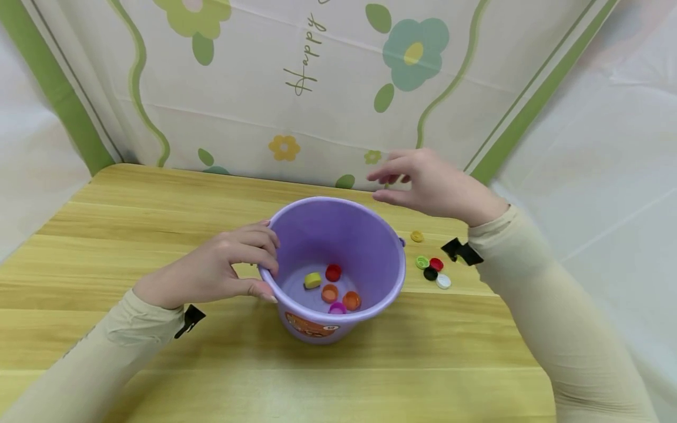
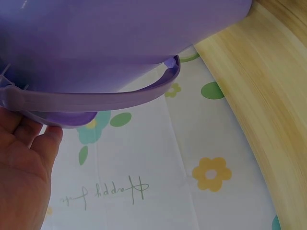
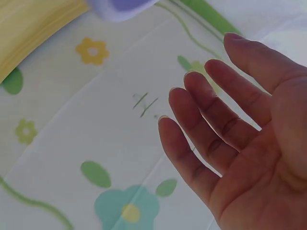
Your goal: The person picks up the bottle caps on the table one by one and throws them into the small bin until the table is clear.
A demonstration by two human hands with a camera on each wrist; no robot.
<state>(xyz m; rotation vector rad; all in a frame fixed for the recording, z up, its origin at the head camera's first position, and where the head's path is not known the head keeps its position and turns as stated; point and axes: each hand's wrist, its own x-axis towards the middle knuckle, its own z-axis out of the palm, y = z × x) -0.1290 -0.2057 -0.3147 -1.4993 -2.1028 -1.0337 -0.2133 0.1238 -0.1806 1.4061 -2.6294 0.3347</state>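
A purple bucket (image 1: 344, 235) stands on the wooden table, its mouth facing up toward the head view. My left hand (image 1: 227, 258) grips its left rim, thumb outside and fingers over the edge. The left wrist view shows the bucket's handle (image 2: 105, 99) hanging along its side. Inside, on the bottom, lie several bottle caps: a yellow cap (image 1: 312, 280), a red cap (image 1: 333, 272), two orange ones and a magenta cap (image 1: 337, 308). Above the bucket's far right rim hovers my right hand (image 1: 423, 182), fingers loosely bent, with nothing in it in the right wrist view (image 3: 230, 129).
Right of the bucket, more caps lie on the table (image 1: 158, 247): a yellow-orange cap (image 1: 416, 236), a green cap (image 1: 422, 262), a red one, a black cap (image 1: 431, 274) and a white cap (image 1: 443, 281). A flower-printed cloth (image 1: 238, 117) hangs behind the table's far edge.
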